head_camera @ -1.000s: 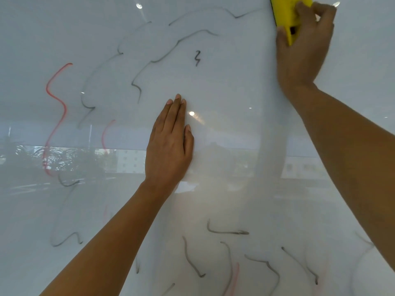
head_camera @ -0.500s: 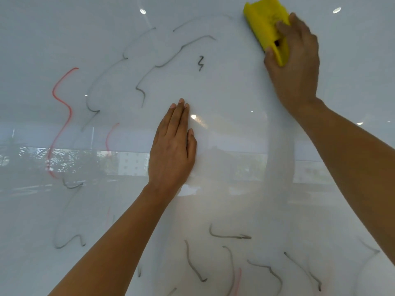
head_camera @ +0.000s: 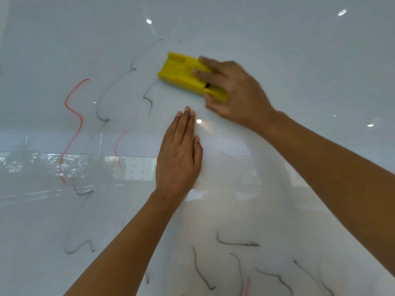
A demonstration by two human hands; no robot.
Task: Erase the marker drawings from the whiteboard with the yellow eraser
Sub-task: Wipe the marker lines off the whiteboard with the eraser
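A glossy whiteboard (head_camera: 299, 60) fills the view. My right hand (head_camera: 233, 92) grips the yellow eraser (head_camera: 183, 74), pressed flat against the board just above my left fingertips. My left hand (head_camera: 178, 154) lies flat on the board, fingers together, holding nothing. Left of the eraser run a red wavy line (head_camera: 73, 116), a short red stroke (head_camera: 118, 142) and several grey curves (head_camera: 102, 116). More grey squiggles (head_camera: 235, 243) sit low on the board, below both arms.
The board reflects ceiling lights (head_camera: 342, 12), plants and a building (head_camera: 139, 167). A wiped, paler band runs down the board under my right forearm.
My right hand has swept the eraser down and to the left from the top of the board. The small dark squiggle and the long grey curve above my left hand are gone. My left hand stayed put.
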